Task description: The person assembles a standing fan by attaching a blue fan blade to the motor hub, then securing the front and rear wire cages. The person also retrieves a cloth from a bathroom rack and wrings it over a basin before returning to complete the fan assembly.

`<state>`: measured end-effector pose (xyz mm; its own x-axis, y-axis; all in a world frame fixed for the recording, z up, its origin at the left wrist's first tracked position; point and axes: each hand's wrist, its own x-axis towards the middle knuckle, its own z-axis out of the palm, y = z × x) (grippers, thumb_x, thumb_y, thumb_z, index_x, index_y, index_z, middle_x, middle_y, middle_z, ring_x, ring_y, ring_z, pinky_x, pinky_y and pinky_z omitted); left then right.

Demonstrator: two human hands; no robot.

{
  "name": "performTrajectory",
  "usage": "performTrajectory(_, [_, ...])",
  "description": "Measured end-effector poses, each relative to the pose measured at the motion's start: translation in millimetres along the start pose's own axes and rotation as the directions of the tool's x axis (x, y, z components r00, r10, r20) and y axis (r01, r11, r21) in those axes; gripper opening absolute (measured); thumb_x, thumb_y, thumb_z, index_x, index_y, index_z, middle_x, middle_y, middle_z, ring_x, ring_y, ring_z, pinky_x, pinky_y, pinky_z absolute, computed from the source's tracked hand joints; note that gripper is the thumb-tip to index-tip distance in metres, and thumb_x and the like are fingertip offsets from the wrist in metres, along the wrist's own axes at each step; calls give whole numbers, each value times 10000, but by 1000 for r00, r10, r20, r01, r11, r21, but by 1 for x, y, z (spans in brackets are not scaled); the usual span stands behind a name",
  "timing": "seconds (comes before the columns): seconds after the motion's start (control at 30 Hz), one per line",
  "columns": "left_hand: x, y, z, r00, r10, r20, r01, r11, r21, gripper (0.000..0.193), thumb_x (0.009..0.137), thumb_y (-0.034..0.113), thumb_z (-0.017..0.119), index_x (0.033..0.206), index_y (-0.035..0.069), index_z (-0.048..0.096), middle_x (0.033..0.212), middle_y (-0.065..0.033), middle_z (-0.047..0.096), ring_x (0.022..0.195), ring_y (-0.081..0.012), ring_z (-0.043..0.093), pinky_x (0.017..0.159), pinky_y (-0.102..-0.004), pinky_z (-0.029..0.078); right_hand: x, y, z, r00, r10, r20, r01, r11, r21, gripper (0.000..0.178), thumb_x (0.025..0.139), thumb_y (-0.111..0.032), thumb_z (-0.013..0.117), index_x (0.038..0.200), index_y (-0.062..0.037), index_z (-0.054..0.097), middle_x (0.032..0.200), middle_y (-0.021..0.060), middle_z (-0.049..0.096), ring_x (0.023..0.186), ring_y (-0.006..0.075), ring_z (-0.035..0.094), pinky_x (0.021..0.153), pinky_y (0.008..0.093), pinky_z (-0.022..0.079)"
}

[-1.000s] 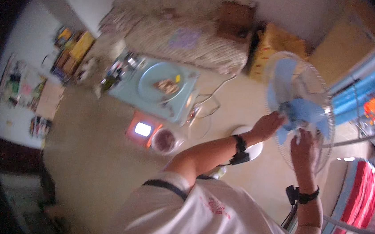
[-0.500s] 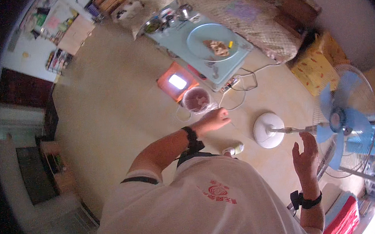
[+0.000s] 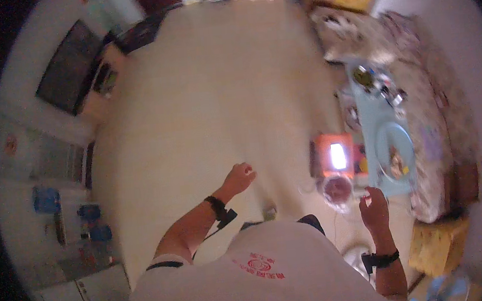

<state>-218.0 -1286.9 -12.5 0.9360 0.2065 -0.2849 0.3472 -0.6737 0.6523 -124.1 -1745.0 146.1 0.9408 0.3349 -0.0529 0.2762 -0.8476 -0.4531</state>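
My left hand [image 3: 239,179] hangs over the bare floor with its fingers loosely curled in, and I see nothing in it. My right hand [image 3: 374,210] is raised near the near end of the pale blue table [image 3: 375,139], thumb and fingers apart, holding nothing that I can see. Just to its left is a round container [image 3: 337,191] with reddish-brown contents and what looks like clear plastic around its rim. Beyond that, a brightly lit white rectangle [image 3: 338,156] lies on an orange surface [image 3: 325,142]. Both wrists wear dark bands.
A large clear round tray [image 3: 380,152] with a light brown clump lies on the table, bowls and small items behind it. A patterned sofa [image 3: 426,174] runs along the right. A fan's blue blades [image 3: 440,292] show low right. A television [image 3: 70,68] hangs at left.
My view has swung left, so the table, container and fan now sit farther right. My left hand is now away from the container, and my right hand is away from the fan.
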Motion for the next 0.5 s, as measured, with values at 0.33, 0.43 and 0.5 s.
performTrajectory(0.33, [17, -260, -80, 887, -140, -439, 171, 985, 31, 361, 936, 371, 619, 954, 15, 673, 913, -191, 673, 900, -361, 651, 820, -482, 509, 300, -157, 134, 898, -317, 305, 321, 946, 37, 369, 887, -186, 639, 1223, -38, 599, 1222, 199, 613, 1142, 374, 590, 1013, 459, 469])
performTrajectory(0.43, [-13, -344, -67, 838, -261, -480, 386, 904, 183, 256, 919, 293, 602, 898, 52, 686, 878, -152, 672, 843, -369, 644, 741, -487, 516, 394, -221, 179, 856, -418, 304, 422, 905, 56, 368, 874, -166, 654, 1213, -33, 599, 1224, 202, 606, 1154, 393, 574, 997, 475, 476])
performTrajectory(0.5, [-50, -384, -69, 823, -567, -37, 566, 812, 139, 320, 944, 340, 557, 926, 43, 674, 909, -177, 685, 912, -382, 651, 779, -519, 508, 455, -273, 194, 789, -523, 323, 485, 852, 197, 409, 873, -154, 662, 1251, -29, 570, 1241, 234, 587, 1179, 411, 556, 1001, 486, 475])
